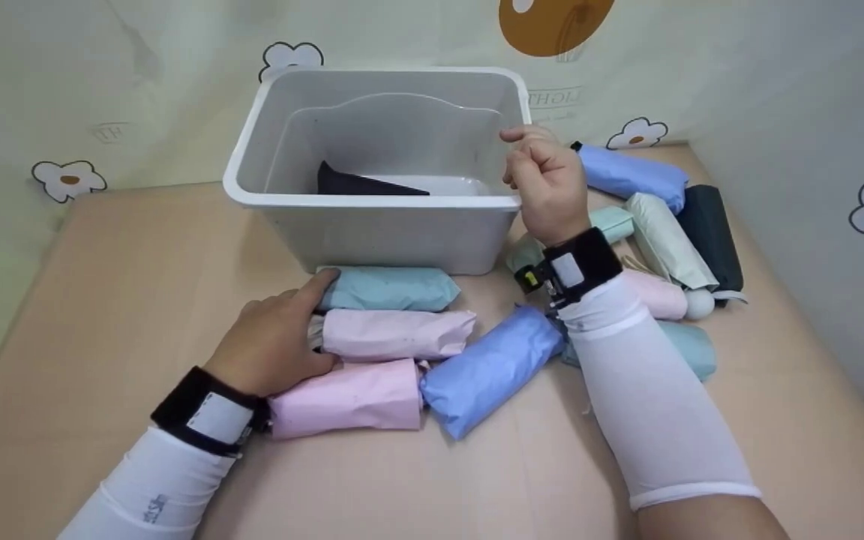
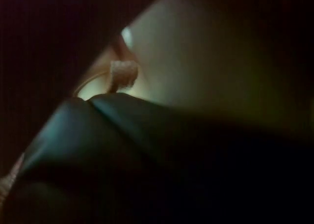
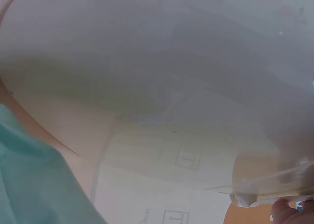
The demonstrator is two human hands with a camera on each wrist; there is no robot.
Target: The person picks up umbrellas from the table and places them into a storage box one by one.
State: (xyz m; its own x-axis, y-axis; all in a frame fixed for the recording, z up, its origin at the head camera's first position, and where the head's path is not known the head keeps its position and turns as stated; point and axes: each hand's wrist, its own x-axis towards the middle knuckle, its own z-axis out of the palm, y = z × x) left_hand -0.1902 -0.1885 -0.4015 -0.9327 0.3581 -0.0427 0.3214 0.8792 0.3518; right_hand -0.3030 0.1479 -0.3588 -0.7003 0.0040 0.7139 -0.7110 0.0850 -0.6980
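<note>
My right hand (image 1: 548, 187) grips the right rim of a translucent white plastic bin (image 1: 394, 232) with curled fingers. Its fingertips (image 3: 284, 209) show at the rim in the right wrist view. A dark folded umbrella (image 1: 368, 185) lies inside the bin. My left hand (image 1: 274, 337) rests spread across the left ends of sleeved folded umbrellas. Its fingers touch a teal umbrella (image 1: 394, 289), beside a pale pink umbrella (image 1: 398, 334); the thumb lies by a brighter pink umbrella (image 1: 357, 401). The left wrist view is dark and blurred.
A blue umbrella (image 1: 492, 371) lies diagonally beside the pink ones. Right of the bin, several more umbrellas lie together, among them a blue one (image 1: 634, 176), a white one (image 1: 672, 240) and a black one (image 1: 713, 240). Flower-patterned sheeting (image 1: 799, 112) stands behind the table (image 1: 102, 300).
</note>
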